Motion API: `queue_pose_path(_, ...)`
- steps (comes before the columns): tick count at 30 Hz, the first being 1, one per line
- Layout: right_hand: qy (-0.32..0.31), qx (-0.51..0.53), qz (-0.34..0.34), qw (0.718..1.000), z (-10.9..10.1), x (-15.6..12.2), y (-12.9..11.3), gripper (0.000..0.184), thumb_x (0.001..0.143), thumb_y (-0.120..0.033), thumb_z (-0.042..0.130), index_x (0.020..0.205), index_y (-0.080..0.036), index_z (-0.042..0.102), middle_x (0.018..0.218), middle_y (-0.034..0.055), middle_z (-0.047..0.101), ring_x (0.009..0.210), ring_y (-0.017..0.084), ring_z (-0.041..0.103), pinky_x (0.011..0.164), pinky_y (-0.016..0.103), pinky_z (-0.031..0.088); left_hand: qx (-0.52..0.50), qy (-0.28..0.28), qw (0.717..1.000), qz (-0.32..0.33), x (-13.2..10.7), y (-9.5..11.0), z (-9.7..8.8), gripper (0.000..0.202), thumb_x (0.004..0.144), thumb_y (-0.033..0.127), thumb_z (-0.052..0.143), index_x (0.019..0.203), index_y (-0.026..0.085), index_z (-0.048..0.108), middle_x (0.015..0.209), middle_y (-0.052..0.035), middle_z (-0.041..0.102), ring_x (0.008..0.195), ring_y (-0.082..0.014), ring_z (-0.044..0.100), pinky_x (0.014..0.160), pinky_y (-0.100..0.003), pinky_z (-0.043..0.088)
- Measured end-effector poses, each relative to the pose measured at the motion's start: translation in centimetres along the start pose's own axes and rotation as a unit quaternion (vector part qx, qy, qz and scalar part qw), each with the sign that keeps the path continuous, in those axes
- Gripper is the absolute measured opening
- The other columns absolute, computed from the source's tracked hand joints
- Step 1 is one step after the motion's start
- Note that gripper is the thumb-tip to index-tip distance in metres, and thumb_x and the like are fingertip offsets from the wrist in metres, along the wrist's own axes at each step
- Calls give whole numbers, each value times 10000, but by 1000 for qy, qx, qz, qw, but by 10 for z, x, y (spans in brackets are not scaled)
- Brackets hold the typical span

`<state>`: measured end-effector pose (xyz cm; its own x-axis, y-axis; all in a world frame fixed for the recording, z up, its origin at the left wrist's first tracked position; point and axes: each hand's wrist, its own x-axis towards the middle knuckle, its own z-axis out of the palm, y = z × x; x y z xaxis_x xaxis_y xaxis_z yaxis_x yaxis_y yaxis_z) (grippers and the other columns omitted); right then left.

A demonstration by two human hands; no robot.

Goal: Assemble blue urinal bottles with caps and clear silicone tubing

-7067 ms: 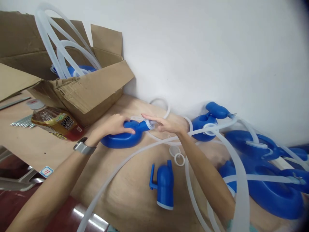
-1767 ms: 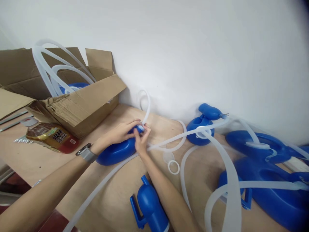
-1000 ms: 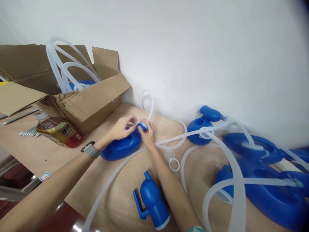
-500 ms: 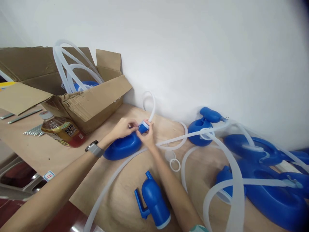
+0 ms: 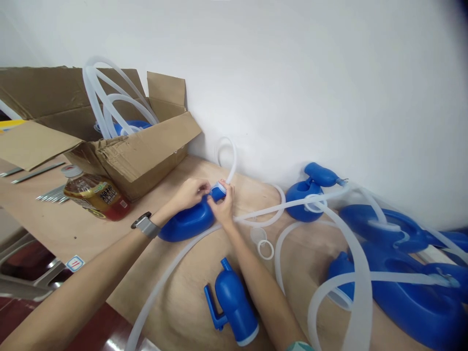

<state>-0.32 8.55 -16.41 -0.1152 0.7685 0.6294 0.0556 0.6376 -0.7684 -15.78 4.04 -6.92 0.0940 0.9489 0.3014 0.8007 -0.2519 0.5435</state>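
The blue container [image 5: 186,223] was braced at its neck by the curled left hand [image 5: 190,192], the white tube [image 5: 230,161] end pinched there by the right hand [image 5: 224,207].

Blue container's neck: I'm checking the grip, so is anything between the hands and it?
Nothing visible does. The left hand and the right hand both pinch the neck of the blue container directly. The white tube loops up from the neck's tip towards the wall.

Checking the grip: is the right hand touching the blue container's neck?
Touching. The head view shows the right hand pinching the blue container at its neck.
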Motion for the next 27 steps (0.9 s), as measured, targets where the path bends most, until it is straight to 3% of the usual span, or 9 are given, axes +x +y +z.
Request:
queue_pose_path(8,15,-14,10,1000,0,1,-11,540,768,-207,740,1295,-224,623,1279,120,606,1281,313,596,1163,519,484,19,11,1000,4,-2,-3,4,143,806,136,558,794,199,686,790,-59,734,716,-208,632,686,-302,443)
queue_pose_path(14,11,-30,14,999,0,2,-12,566,764,-204,751,1309,-222,603,1271,120,602,1263,310,602,1146,509,499,9,0,1000,17,-1,0,2,197,787,143,564,870,198,734,850,-62,778,786,-216,692,751,-302,504)
queue_pose_path(17,5,-39,-1,999,-2,2,-10,562,776,-210,753,1317,-229,600,1261,120,607,1255,307,609,1128,496,516,-6,-2,1000,19,-1,2,0,245,795,175,584,973,192,752,924,-61,805,843,-223,731,801,-307,537)
queue_pose_path(27,8,-52,-14,998,0,2,-4,547,782,-232,748,1308,-224,599,1273,135,602,1246,327,605,1115,532,518,-40,-6,999,-1,3,-3,-1,166,880,224,608,933,176,759,933,-66,819,881,-218,756,837,-300,559)
